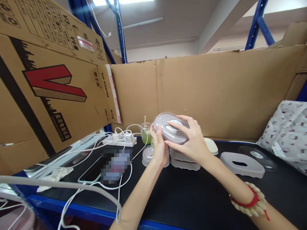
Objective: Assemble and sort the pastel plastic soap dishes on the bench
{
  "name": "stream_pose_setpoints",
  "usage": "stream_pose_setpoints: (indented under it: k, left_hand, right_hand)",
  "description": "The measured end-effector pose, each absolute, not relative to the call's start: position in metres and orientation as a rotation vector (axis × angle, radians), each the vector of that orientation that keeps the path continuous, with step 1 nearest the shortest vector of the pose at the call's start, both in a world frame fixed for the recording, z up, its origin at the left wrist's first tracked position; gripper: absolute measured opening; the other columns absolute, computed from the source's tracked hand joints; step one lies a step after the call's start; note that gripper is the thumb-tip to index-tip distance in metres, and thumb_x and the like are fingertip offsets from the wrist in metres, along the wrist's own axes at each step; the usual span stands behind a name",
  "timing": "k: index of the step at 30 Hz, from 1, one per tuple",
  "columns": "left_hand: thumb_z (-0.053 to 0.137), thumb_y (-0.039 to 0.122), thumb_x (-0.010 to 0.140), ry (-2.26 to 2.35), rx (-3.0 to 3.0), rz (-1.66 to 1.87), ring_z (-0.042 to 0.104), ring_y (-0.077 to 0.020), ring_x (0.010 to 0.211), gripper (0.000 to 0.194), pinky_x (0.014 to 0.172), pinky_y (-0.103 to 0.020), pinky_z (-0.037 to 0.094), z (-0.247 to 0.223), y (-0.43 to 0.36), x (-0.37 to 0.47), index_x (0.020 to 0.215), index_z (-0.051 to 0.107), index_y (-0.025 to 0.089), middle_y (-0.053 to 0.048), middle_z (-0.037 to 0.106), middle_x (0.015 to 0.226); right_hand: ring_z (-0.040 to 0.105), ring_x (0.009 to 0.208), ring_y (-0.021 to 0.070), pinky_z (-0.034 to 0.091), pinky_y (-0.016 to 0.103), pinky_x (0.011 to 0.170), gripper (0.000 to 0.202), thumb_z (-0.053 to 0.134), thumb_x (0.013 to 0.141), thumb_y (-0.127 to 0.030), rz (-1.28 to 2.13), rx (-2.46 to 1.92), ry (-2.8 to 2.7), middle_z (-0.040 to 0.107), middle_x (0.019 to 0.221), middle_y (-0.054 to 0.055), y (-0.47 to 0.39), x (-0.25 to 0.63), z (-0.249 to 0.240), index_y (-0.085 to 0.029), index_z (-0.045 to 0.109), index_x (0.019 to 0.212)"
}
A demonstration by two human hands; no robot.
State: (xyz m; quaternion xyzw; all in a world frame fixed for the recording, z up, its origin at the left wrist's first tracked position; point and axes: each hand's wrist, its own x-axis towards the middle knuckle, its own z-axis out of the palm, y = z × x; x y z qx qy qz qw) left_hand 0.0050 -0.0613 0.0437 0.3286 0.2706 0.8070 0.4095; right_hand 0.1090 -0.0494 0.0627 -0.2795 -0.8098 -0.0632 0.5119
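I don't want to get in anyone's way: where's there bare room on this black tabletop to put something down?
Bare: the front of the black tabletop, between the forearms, and a patch at right between bracelet and grey slotted cover. Crowded: the left, with phone, white cables and power strip; and below the held grey case, where grey pieces are stacked.
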Motion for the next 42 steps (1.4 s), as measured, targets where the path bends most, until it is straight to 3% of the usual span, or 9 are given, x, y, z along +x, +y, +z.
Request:
stream_pose_setpoints:
  k: [5,9,15,20,26,31,38,42]
  left_hand:
    - [0.061,0.046,0.075,0.600,0.798,2.081,0.057,-0.0218,0.104,0.057,0.081,-0.029,0.049,0.046,-0.065,0.004,0.122,0.036,0.026,-0.008,0.055,0.119]
    - [0.063,0.043,0.070,0.542,0.874,2.194,0.050,-0.0224,0.114,0.059,0.087,-0.030,0.046,0.044,-0.062,0.003,0.120,0.035,0.027,-0.007,0.048,0.128]
    - [0.068,0.043,0.065,0.559,1.040,2.281,0.050,-0.0231,0.113,0.064,0.087,-0.030,0.046,0.041,-0.061,0.001,0.117,0.035,0.027,-0.008,0.050,0.124]
    - [0.073,0.049,0.062,0.643,0.949,2.127,0.058,-0.0232,0.096,0.061,0.076,-0.032,0.049,0.042,-0.059,-0.006,0.108,0.040,0.025,-0.007,0.057,0.107]
    - [0.077,0.050,0.059,0.628,1.268,2.235,0.050,-0.0254,0.113,0.055,0.095,-0.034,0.041,0.044,-0.059,-0.007,0.104,0.058,0.024,-0.007,0.056,0.117]
    - [0.074,0.049,0.063,0.634,1.255,2.415,0.049,-0.0244,0.114,0.054,0.092,-0.033,0.044,0.043,-0.068,0.004,0.110,0.056,0.027,-0.006,0.056,0.117]
    - [0.070,0.046,0.067,0.703,1.282,2.389,0.058,-0.0214,0.096,0.046,0.084,-0.034,0.046,0.039,-0.063,0.000,0.102,0.052,0.023,-0.007,0.059,0.103]
    - [0.069,0.042,0.070,0.718,1.336,2.274,0.058,-0.0209,0.096,0.040,0.084,-0.034,0.046,0.042,-0.064,-0.005,0.102,0.053,0.024,-0.005,0.060,0.102]
  right_hand:
    - [0.043,0.118,0.0311,0.036,0.054,0.098,0.048,0.070,0.067,-0.052,0.062,-0.653,-1.978,0.045,0.128,0.006,-0.044,0.112,0.070,-0.033,0.062,0.111]
    - [0.047,0.116,0.0289,0.040,0.050,0.097,0.060,0.062,0.073,-0.057,0.425,-0.688,-1.819,0.049,0.127,0.008,-0.034,0.112,0.070,-0.029,0.051,0.124]
    - [0.057,0.104,0.0257,0.051,0.041,0.086,0.055,0.067,0.068,-0.054,0.763,-0.608,-1.784,0.060,0.115,0.008,-0.028,0.118,0.078,-0.023,0.055,0.112]
    - [0.060,0.098,0.0248,0.053,0.040,0.081,0.054,0.077,0.059,-0.043,0.665,-0.541,-1.907,0.062,0.109,0.006,-0.028,0.137,0.092,-0.023,0.060,0.106]
    - [0.060,0.097,0.0232,0.052,0.038,0.082,0.068,0.080,0.055,-0.042,0.550,-0.467,-1.990,0.062,0.108,0.006,-0.029,0.154,0.097,-0.024,0.055,0.116]
    - [0.061,0.092,0.0230,0.053,0.036,0.077,0.080,0.080,0.056,-0.043,0.579,-0.433,-1.960,0.062,0.106,0.006,-0.028,0.156,0.098,-0.026,0.046,0.126]
    - [0.062,0.091,0.0222,0.054,0.035,0.075,0.049,0.072,0.065,-0.046,0.524,-0.411,-1.962,0.063,0.105,0.005,-0.025,0.149,0.094,-0.025,0.060,0.107]
    - [0.061,0.093,0.0228,0.053,0.035,0.075,0.045,0.072,0.066,-0.046,0.489,-0.418,-1.978,0.064,0.106,0.005,-0.022,0.150,0.093,-0.025,0.062,0.104]
